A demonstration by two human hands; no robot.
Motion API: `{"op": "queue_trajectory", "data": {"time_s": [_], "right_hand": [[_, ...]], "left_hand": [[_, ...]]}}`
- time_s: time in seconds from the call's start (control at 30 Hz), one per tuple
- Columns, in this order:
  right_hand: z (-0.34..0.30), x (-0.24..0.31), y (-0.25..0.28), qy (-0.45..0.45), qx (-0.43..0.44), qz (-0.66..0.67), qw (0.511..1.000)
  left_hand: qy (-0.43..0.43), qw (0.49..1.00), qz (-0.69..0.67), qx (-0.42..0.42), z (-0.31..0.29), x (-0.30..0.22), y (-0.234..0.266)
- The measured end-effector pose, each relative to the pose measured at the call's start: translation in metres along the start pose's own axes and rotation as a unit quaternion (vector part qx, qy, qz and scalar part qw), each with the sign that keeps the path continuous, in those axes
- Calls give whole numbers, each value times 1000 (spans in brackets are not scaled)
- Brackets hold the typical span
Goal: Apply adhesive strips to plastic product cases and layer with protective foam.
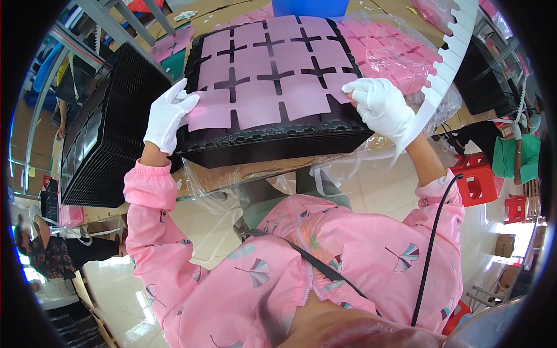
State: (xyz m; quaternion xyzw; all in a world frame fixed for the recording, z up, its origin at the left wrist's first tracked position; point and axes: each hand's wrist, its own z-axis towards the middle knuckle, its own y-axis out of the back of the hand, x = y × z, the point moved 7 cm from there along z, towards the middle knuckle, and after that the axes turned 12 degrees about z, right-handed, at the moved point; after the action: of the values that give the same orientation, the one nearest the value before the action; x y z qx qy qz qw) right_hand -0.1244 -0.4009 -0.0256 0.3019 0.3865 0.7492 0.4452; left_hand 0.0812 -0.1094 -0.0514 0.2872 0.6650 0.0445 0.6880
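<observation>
A thin pink sheet [251, 104] with rows of cross-shaped cut-outs lies over a stack of black plastic trays [272, 145] in front of me. My left hand [166, 118], in a white glove, is closed at the sheet's near left corner, its thumb against the edge. At the near right corner, my right hand [380, 107], also gloved in white, pinches the sheet between thumb and fingers. The black tray shows dark through the cut-outs. A white strip with a toothed edge [449, 64] curves down past my right wrist.
More black trays [110, 124] stand stacked at the left. Further pink sheets [389, 55] lie under clear plastic at the back right, near a blue container [310, 7]. A red stool [478, 180] stands on the floor at right. Other people are at both sides.
</observation>
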Motion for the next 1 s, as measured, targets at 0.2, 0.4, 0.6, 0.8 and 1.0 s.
{"op": "queue_trajectory", "data": {"time_s": [0.2, 0.4, 0.6, 0.8, 1.0], "right_hand": [[-4, 4, -3, -9, 23, 15, 1000], [-5, -2, -12, -75, 69, 39, 994], [-4, -4, -15, -78, 75, 44, 993], [-1, 0, -15, -64, 62, 46, 995], [-1, -2, -20, -80, 82, 40, 993]], "left_hand": [[11, 1000, 25, 12, -9, -5, 4], [7, 999, 34, 7, -7, 1, 8], [12, 999, 37, 12, -6, 3, 12], [3, 999, 43, -2, -7, 4, 16], [-22, 999, 29, -29, -7, -2, 21]]}}
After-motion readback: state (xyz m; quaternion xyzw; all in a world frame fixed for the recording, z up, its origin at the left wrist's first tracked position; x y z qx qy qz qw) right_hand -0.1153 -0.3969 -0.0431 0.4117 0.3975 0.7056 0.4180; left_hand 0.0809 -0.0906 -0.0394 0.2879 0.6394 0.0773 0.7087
